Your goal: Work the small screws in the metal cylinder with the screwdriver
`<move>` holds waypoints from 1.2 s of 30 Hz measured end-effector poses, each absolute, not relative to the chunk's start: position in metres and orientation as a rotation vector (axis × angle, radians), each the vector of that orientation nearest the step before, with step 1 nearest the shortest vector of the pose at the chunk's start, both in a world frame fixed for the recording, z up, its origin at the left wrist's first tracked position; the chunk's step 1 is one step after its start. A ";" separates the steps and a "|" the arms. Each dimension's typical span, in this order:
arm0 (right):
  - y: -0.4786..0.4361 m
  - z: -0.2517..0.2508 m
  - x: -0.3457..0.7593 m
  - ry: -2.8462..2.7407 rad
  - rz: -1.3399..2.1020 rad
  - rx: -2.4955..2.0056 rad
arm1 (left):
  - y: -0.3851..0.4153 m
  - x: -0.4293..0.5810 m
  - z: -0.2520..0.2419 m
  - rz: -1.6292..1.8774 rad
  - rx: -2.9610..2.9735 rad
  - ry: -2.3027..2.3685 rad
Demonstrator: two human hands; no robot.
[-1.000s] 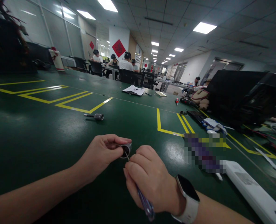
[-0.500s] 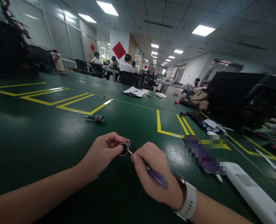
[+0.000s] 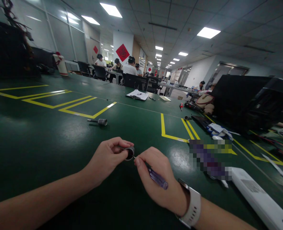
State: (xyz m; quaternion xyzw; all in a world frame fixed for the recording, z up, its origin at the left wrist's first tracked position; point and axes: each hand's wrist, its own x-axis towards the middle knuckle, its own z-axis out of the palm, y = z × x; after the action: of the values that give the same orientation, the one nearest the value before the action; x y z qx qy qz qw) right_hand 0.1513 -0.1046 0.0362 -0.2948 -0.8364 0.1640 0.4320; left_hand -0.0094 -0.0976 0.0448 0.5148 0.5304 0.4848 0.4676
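My left hand [image 3: 108, 156] pinches a small round metal cylinder part [image 3: 130, 153] just above the green table [image 3: 36, 140]. Its dark open end faces my right hand. My right hand [image 3: 159, 177] grips a small screwdriver with a purple see-through handle [image 3: 157, 177]; its thin metal tip points into the cylinder's opening. A white watch sits on my right wrist.
A second metal cylinder with a shaft [image 3: 98, 121] lies further out on the table. A long white device [image 3: 256, 198] lies at the right, with gloves [image 3: 217, 128], cables and a black case [image 3: 249, 99] beyond. Papers [image 3: 138, 94] lie far ahead. People sit at distant desks.
My right hand has turned from a fist over the upright screwdriver to a flatter grip, with the handle now lying along the hand and the tip still at the cylinder.
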 end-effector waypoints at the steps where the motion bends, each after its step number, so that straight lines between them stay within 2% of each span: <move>1: -0.104 0.036 0.151 -2.074 0.425 -0.749 | -0.098 -0.009 0.045 1.192 1.263 1.306; 13: -0.093 0.037 0.153 -1.796 1.021 -0.924 | -0.097 -0.010 0.040 1.163 1.259 1.279; 30: -0.099 0.027 0.152 -1.745 0.975 -0.903 | -0.095 -0.014 0.042 1.241 1.058 1.280; 36: -0.103 0.024 0.150 -1.786 0.849 -0.910 | -0.092 -0.016 0.037 1.272 0.947 1.209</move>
State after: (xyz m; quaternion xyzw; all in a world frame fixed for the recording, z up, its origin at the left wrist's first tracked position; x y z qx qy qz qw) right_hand 0.1500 -0.1031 0.0243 -0.3704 -0.7268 0.3454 0.4639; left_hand -0.0160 -0.0924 0.0367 0.3989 0.5090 0.5358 0.5429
